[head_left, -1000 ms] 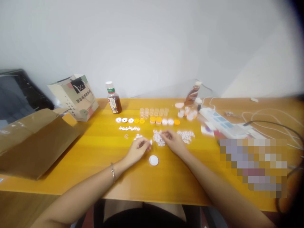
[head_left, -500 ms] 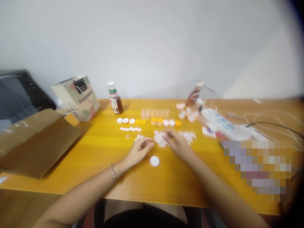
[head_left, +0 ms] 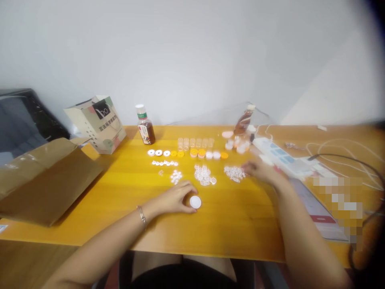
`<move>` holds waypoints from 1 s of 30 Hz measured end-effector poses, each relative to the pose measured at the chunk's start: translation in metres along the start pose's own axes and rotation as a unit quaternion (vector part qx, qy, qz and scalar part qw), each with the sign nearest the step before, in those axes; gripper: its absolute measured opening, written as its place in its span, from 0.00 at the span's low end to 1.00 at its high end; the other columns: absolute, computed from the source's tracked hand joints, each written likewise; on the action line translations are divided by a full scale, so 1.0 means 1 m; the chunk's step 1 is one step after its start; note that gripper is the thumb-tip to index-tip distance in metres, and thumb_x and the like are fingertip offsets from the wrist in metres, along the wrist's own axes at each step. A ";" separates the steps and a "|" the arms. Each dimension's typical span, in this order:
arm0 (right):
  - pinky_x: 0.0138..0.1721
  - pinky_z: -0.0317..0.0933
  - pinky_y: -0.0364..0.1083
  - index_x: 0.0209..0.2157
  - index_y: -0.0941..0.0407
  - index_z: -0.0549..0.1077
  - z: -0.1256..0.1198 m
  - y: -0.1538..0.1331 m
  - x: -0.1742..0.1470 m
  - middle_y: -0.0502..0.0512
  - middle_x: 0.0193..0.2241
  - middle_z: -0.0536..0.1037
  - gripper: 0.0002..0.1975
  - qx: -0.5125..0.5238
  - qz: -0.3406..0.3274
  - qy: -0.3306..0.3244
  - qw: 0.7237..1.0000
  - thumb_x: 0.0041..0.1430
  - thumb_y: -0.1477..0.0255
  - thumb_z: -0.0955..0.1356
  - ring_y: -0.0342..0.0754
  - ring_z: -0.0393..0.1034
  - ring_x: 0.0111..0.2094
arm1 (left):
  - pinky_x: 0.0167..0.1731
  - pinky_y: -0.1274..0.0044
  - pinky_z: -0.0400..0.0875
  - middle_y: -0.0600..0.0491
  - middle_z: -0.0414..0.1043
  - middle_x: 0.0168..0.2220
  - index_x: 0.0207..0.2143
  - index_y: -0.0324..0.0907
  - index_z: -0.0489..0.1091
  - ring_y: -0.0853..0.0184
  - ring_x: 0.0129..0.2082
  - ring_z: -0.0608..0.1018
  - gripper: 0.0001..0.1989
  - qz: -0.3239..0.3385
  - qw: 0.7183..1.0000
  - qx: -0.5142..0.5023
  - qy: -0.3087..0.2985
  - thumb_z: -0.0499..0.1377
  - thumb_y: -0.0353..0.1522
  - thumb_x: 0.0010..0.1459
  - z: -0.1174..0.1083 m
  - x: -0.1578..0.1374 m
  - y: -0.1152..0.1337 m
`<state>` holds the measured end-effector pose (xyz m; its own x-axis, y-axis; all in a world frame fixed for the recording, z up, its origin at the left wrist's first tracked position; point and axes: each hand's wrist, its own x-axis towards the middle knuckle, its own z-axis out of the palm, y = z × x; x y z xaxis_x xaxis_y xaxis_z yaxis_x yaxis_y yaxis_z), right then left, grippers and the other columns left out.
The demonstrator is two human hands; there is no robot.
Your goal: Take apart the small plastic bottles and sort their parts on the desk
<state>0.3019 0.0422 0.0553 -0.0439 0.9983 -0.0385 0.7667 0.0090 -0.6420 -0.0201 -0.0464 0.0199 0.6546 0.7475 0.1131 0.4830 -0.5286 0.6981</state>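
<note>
A white round cap (head_left: 195, 202) lies on the table close to me. My left hand (head_left: 179, 197) curves around its left side, thumb by the near edge and index finger beyond the far edge, with a slim gap showing. Over to the right, my right hand (head_left: 259, 168) reaches to the right edge of a pile of small white pieces (head_left: 235, 173); its fingers are smeared by motion. Between the hands lies a pile of white ring-like pieces (head_left: 203, 175). Small white round pieces (head_left: 176, 176) are heaped just beyond my left hand.
Rows of white and yellow discs (head_left: 159, 153), yellow-topped caps (head_left: 197, 153) and clear cups (head_left: 195, 143) stand farther back. A dark bottle (head_left: 146, 127), paper bag (head_left: 105, 126) and cardboard box (head_left: 51, 184) are left. A power strip (head_left: 275, 155), tablet (head_left: 319, 212) and cables are right.
My right hand has moved right from the middle pile to the right-hand pile. My left hand has come down toward me, its fingers now around the white cap.
</note>
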 end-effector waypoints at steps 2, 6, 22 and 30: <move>0.23 0.61 0.42 0.19 0.55 0.69 0.002 0.002 0.001 0.48 0.16 0.74 0.03 0.003 0.001 0.000 1.000 0.41 0.75 0.68 0.45 0.69 0.20 | 0.44 0.72 0.62 0.51 0.64 0.41 0.41 0.44 0.64 0.64 0.42 0.68 0.19 0.004 1.000 -0.002 -0.005 0.63 0.35 0.45 0.000 0.001 0.000; 0.21 0.60 0.42 0.18 0.55 0.68 0.003 0.006 0.002 0.49 0.15 0.74 0.05 0.003 0.003 -0.002 1.000 0.40 0.74 0.69 0.45 0.69 0.20 | 0.42 0.73 0.63 0.52 0.64 0.40 0.38 0.43 0.65 0.64 0.41 0.68 0.16 0.011 1.000 -0.004 0.000 0.63 0.34 0.46 0.000 0.001 0.001; 0.26 0.58 0.42 0.29 0.54 0.69 0.061 -0.076 -0.056 0.48 0.24 0.72 0.12 0.019 -0.255 -0.147 0.955 0.44 0.63 0.71 0.44 0.65 0.25 | 0.38 0.76 0.63 0.52 0.65 0.38 0.39 0.42 0.67 0.65 0.38 0.68 0.16 0.016 1.000 0.016 0.005 0.62 0.36 0.47 0.003 0.003 0.000; 0.24 0.57 0.41 0.27 0.55 0.69 0.097 -0.087 -0.071 0.48 0.24 0.73 0.09 0.025 -0.296 -0.200 0.934 0.43 0.70 0.72 0.43 0.65 0.24 | 0.36 0.76 0.63 0.51 0.66 0.35 0.33 0.40 0.66 0.65 0.35 0.69 0.15 0.015 1.000 0.016 0.006 0.62 0.41 0.47 0.005 0.006 -0.006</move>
<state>0.1762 -0.0354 0.0391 -0.6942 0.7174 0.0580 0.5011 0.5395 -0.6766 -0.0165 -0.0409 0.0130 0.6623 0.7357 0.1418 0.4816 -0.5631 0.6716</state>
